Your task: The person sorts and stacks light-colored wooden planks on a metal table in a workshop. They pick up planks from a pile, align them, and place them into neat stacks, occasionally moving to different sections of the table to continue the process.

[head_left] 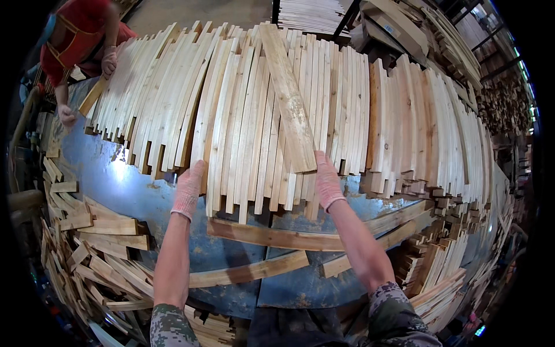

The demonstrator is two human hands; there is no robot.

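A row of pale wooden strips (234, 133) lies side by side on a blue metal table. My left hand (189, 189), in a light pinkish glove, presses against the left side of the middle batch, its fingers closed along the outer strip. On the right side of that batch is my right hand (328, 182), gloved too, closed by the strips' near ends. It also touches the near corner of a wider wooden board (289, 104), which lies slantwise on top of the row. Both hands' fingertips are partly hidden.
Loose boards (272, 236) lie on the blue table (231, 298) before me. Offcuts (110, 231) are heaped at the left; more stacked strips (433, 266) stand at the right. At the far left, a co-worker in red (81, 40) handles a strip at the row's end.
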